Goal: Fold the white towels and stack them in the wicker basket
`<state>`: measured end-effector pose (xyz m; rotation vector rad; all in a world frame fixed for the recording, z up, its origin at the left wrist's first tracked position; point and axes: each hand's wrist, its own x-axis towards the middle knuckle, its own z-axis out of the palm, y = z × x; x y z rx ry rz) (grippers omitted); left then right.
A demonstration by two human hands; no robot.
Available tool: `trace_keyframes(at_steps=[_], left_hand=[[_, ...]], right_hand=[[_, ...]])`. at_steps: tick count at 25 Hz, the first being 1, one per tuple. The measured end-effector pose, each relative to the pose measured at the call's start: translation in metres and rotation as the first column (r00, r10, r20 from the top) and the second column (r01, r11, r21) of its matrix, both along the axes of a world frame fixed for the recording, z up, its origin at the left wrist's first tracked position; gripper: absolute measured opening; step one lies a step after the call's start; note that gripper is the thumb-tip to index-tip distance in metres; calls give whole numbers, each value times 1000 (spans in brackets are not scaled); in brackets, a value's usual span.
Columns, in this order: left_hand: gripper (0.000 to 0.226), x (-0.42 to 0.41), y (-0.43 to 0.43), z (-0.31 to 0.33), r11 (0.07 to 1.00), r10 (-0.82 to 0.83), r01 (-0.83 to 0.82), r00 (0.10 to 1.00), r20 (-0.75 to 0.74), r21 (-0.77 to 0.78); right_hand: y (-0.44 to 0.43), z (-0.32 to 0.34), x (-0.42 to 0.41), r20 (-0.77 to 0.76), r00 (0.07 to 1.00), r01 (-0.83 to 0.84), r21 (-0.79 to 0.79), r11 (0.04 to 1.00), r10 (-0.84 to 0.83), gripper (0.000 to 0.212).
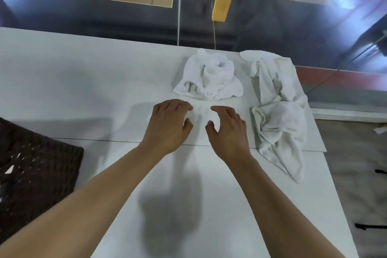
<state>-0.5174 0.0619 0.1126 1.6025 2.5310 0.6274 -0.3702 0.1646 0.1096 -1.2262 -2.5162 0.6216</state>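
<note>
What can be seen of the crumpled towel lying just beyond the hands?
The crumpled towel is white, soft terry-looking cloth, unfolded and bunched into a low mound, with a raised twisted lump in its middle and its edges splayed flat. It rests on the white table near the far edge, straight beyond the left hand and right hand, which do not touch it. A strip of bare table separates it from the long towel to its right.
</note>
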Motion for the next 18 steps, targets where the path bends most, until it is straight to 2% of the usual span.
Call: trace_keyframes(at_steps=[8, 12, 14, 18], left_hand=[[53, -59, 89, -53, 995, 23, -27, 999, -43, -91], [65, -75, 121, -72, 988, 29, -31, 999, -16, -148], [59, -78, 131, -81, 989, 56, -52, 998, 25, -140], [32, -77, 131, -86, 995, 94, -91, 993, 68, -36]], right_hand=[[84, -59, -48, 47, 998, -46, -31, 998, 47, 44], [102, -78, -61, 85, 995, -54, -7, 999, 54, 43], [109, -86, -66, 131, 990, -61, 38, 997, 56, 38], [118, -97, -67, 158, 986, -54, 66, 996, 43, 17]])
